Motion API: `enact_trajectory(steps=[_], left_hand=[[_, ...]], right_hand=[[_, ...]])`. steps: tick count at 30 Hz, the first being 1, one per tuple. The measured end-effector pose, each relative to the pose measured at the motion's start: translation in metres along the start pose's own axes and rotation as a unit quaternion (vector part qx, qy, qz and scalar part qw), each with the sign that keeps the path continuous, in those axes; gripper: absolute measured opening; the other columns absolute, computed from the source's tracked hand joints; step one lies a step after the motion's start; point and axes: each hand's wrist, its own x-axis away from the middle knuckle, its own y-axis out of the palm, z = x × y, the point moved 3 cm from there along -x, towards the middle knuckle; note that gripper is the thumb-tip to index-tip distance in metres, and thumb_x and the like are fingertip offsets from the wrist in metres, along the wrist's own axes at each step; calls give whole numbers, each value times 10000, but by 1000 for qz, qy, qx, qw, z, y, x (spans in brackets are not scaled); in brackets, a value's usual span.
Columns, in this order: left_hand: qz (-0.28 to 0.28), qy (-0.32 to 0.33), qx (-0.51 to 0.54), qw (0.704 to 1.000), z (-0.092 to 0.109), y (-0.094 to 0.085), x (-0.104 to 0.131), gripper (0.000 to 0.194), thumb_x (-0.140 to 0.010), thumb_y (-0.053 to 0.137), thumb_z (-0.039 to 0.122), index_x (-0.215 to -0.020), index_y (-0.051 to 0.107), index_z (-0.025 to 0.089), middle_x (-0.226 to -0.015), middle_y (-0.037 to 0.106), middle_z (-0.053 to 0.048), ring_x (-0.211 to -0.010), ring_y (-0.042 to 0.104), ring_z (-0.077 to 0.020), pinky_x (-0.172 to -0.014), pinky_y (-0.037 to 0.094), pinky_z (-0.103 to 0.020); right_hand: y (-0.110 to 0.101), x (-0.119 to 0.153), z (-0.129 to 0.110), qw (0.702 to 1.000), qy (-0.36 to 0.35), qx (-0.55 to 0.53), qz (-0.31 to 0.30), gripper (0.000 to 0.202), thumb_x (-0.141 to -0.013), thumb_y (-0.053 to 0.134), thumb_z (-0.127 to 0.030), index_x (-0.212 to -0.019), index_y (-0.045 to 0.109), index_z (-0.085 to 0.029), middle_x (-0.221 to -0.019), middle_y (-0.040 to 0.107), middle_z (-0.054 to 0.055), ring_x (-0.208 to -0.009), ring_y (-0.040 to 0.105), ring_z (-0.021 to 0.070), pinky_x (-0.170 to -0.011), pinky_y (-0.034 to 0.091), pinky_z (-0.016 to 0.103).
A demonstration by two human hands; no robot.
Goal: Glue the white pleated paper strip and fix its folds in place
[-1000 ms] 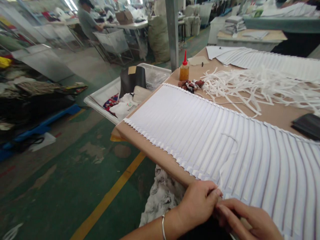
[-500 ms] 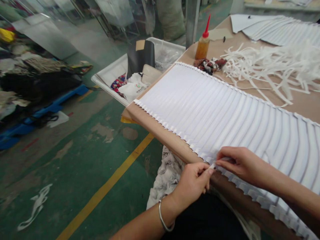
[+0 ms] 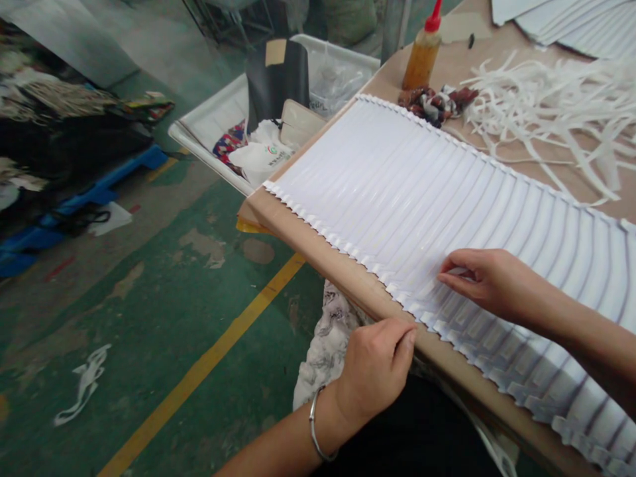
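Observation:
A long row of overlapping white strips (image 3: 377,165) lies across the brown-covered table, their folded ends lined up along its front edge. Just off that edge is my left hand (image 3: 380,361), closed with thumb against the curled fingers; whatever it may hold is hidden. My right hand (image 3: 477,281) hovers over the strips with thumb and fingertips pinched together, and I cannot make out anything between them. A silver bangle (image 3: 314,424) circles my left wrist.
Beyond the strips stand a glue bottle (image 3: 421,59) with a red nozzle, a bunched patterned cloth (image 3: 437,105) and a tangle of white ribbons (image 3: 551,112). A white bin (image 3: 199,136) adjoins the table's left end. Fanned white sheets (image 3: 571,26) lie farther back.
My hands were together at the strip ends and are now apart. The right hand has moved up over the strips; the left stays near the table edge. The view has shifted slightly.

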Motion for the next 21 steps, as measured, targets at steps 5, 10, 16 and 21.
enact_trajectory(steps=[5, 10, 16, 21], left_hand=[[2, 126, -225, 966, 5, 1, -6, 342, -1105, 449, 150, -1356, 679, 122, -888, 758, -49, -746, 725, -199, -686, 605, -337], [-19, 135, -325, 936, 4, 4, -15, 428, -1070, 488, 127, -1481, 609, 130, -845, 686, -17, -707, 679, -201, -590, 561, -344], [-51, 108, -366, 923, 3, 9, -22, 454, -1042, 570, 146, -1495, 608, 150, -843, 671, -10, -723, 686, -208, -576, 547, -342], [-49, 103, -368, 923, 5, 10, -25, 435, -1017, 600, 132, -1450, 635, 157, -812, 668, -4, -690, 685, -214, -554, 531, -344]], right_hand=[[-4, -4, 1, 1000, 2, 6, -4, 250, -932, 614, -440, -840, 739, -244, -764, 780, 29, -651, 666, 183, -634, 456, 298], [-8, -8, -2, 1000, 4, 20, -19, 258, -934, 596, -446, -858, 743, -248, -776, 785, 34, -671, 694, 200, -636, 470, 306], [-5, -9, -2, 999, -1, 15, -34, 223, -933, 607, -409, -875, 754, -251, -821, 803, 34, -756, 747, 225, -692, 512, 319], [-16, -16, 11, 999, 3, -4, -42, 217, -922, 627, -419, -864, 755, -253, -786, 787, 24, -717, 732, 212, -675, 504, 315]])
